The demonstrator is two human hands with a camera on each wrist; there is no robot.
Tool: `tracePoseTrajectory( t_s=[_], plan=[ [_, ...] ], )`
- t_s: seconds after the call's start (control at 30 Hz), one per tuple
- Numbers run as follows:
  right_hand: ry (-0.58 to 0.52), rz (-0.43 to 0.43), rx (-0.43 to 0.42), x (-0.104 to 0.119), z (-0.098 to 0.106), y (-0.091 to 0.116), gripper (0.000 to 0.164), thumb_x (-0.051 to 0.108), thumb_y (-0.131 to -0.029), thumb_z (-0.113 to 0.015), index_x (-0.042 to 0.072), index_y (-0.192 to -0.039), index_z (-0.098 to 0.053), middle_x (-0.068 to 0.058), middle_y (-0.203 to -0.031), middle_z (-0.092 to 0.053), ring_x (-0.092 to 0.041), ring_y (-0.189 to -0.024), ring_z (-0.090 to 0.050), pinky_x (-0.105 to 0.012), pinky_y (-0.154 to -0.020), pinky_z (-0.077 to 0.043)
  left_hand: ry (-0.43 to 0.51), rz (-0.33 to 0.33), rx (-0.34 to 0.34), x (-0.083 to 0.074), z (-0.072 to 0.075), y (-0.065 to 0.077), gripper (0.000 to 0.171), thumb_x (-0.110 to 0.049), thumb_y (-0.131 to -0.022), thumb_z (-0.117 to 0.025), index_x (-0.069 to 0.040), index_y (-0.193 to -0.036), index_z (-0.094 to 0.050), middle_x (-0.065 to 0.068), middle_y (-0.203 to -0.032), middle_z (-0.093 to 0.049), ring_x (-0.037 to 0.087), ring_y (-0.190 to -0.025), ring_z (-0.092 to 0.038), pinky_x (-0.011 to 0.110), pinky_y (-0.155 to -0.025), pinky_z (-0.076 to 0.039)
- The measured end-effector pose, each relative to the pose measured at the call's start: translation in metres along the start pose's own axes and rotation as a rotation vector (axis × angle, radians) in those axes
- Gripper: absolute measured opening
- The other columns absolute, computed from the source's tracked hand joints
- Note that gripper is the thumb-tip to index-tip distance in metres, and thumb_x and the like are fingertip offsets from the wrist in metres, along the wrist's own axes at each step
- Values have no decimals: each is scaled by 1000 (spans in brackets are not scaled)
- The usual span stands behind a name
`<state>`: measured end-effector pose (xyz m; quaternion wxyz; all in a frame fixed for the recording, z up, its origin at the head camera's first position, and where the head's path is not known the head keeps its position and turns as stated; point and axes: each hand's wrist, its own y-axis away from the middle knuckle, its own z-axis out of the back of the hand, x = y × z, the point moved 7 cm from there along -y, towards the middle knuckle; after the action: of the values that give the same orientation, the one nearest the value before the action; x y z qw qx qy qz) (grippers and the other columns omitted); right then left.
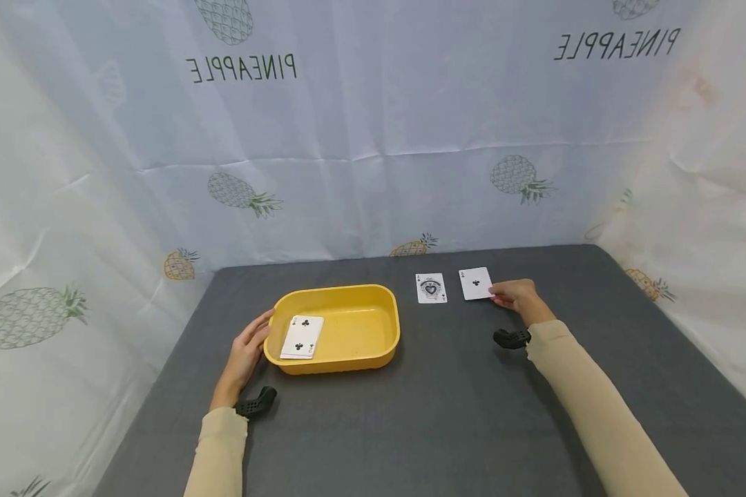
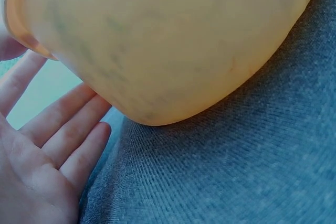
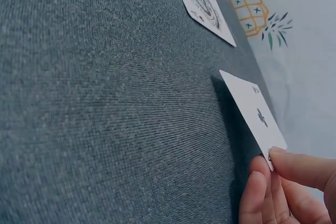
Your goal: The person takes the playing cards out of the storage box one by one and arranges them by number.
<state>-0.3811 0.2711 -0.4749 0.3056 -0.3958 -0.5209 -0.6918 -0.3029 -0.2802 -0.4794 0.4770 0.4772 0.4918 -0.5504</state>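
My right hand (image 1: 517,295) pinches the near right corner of an ace of clubs (image 1: 474,281) between thumb and fingertips. In the right wrist view this card (image 3: 254,109) tilts up from the cloth and casts a shadow beneath. Left of it lies a card with an ornate black emblem (image 1: 431,290), face up. My left hand (image 1: 244,353) holds the left rim of a yellow plastic basin (image 1: 332,364), its other fingers fairly straight beside the outer wall in the left wrist view. Inside the basin, at its left end, rests a small stack of cards (image 1: 302,337) topped by a two of clubs.
Dark grey cloth (image 1: 410,428) covers the table. Behind it and at both sides hangs a white curtain (image 1: 373,200) printed with pineapples, meeting the table's back edge just beyond the two cards. Black straps with small devices (image 1: 256,403) sit on both wrists.
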Motion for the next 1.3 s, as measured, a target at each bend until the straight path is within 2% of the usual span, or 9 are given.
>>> tracePoseTrajectory(
  t_s=[0.23,0.33,0.53,0.77,0.8,0.9,1.13,1.3],
  plan=[
    [18,-8,-40,-3,0,-7,38,-4,-85,-64,-8,-121,-52,4,-51,-56,-2,-45,-57,-17,-52,-53,4,4,10,0,0,0,57,-24,-102,-48,3,-148,-31,-26,-116,-59,-12,-107,-58,11,-85,-50],
    [73,12,-59,-1,0,-10,38,-2,-83,-66,-9,-119,-53,5,-51,-55,-2,-43,-57,-18,-52,-54,16,-1,5,-1,0,0,56,-24,-102,-48,4,-148,-31,-25,-116,-59,-12,-107,-58,10,-85,-50],
    [175,47,-128,1,1,-11,49,3,-82,-70,-11,-125,-54,7,-49,-53,0,-43,-55,-16,-52,-53,36,-28,4,-3,-1,0,55,-21,-102,-48,7,-147,-31,-24,-114,-61,-10,-106,-59,11,-85,-51],
    [308,82,-231,4,2,-6,34,11,-81,-74,-10,-107,-67,6,-44,-53,-1,-38,-53,-18,-47,-51,19,-14,11,-2,-2,2,55,-23,-102,-47,6,-147,-31,-25,-115,-60,-11,-107,-58,10,-85,-50],
    [332,83,-227,4,3,-5,38,13,-82,-74,-10,-111,-66,8,-44,-52,0,-38,-53,-17,-47,-50,15,-13,13,-2,-2,2,56,-23,-102,-47,6,-147,-31,-25,-115,-60,-11,-107,-58,10,-85,-50],
    [366,95,-236,5,3,-3,38,15,-83,-73,-11,-110,-66,8,-42,-51,0,-37,-52,-17,-45,-49,16,-11,13,-2,-2,1,56,-23,-102,-48,5,-148,-31,-25,-115,-59,-11,-107,-58,10,-85,-50],
    [470,120,-258,8,2,0,31,20,-83,-73,-7,-98,-71,8,-40,-50,-1,-36,-51,-18,-44,-47,39,-20,4,-3,-2,1,55,-20,-102,-48,7,-146,-31,-24,-115,-61,-10,-106,-59,11,-84,-51],
    [490,123,-237,13,3,2,30,22,-84,-72,-6,-96,-72,9,-41,-53,-1,-38,-54,-19,-46,-50,23,-3,3,-3,-2,2,56,-23,-102,-48,5,-147,-31,-26,-114,-60,-11,-106,-58,11,-84,-50]
  ],
)
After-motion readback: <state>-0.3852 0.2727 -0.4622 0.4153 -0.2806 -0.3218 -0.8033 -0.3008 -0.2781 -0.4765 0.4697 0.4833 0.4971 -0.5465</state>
